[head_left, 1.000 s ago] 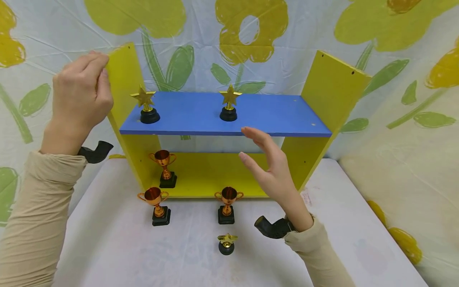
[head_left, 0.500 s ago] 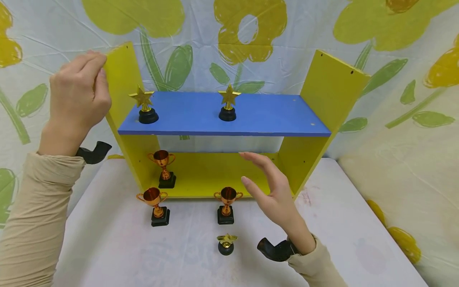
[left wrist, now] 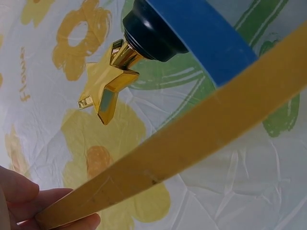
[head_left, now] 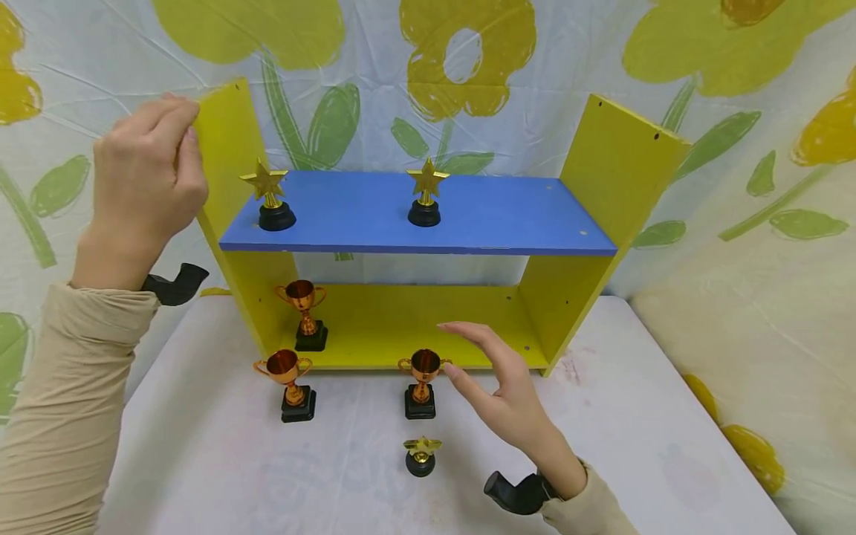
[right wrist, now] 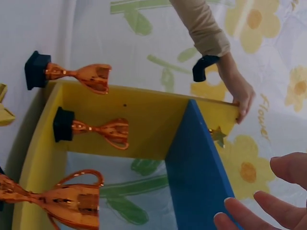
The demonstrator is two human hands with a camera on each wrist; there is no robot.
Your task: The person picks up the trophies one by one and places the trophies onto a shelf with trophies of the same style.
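My left hand point(head_left: 143, 174) grips the upper end of the left yellow side panel point(left wrist: 158, 153) of a shelf unit. Fingers and thumb lie on both faces of the panel in the left wrist view. My right hand point(head_left: 504, 390), thumb and fingers apart and holding nothing, hovers just right of a bronze trophy cup point(head_left: 421, 394) on the table; its thumb tip overlaps the cup's handle in the head view. A small gold star trophy point(head_left: 420, 457) on a black base stands nearer me. Another bronze trophy cup point(head_left: 294, 390) stands on the table in front of the shelf's left side.
On the blue shelf board point(head_left: 508, 215) stand a left star trophy point(head_left: 270, 197) and a middle star trophy point(head_left: 426, 195). A bronze cup point(head_left: 307, 316) sits on the yellow bottom board point(head_left: 374, 327), at the left. Flowered cloth point(head_left: 568, 44) hangs behind.
My right hand has come down from in front of the blue board to beside the middle bronze cup, fingers still apart. The left hand keeps its grip on the side panel.
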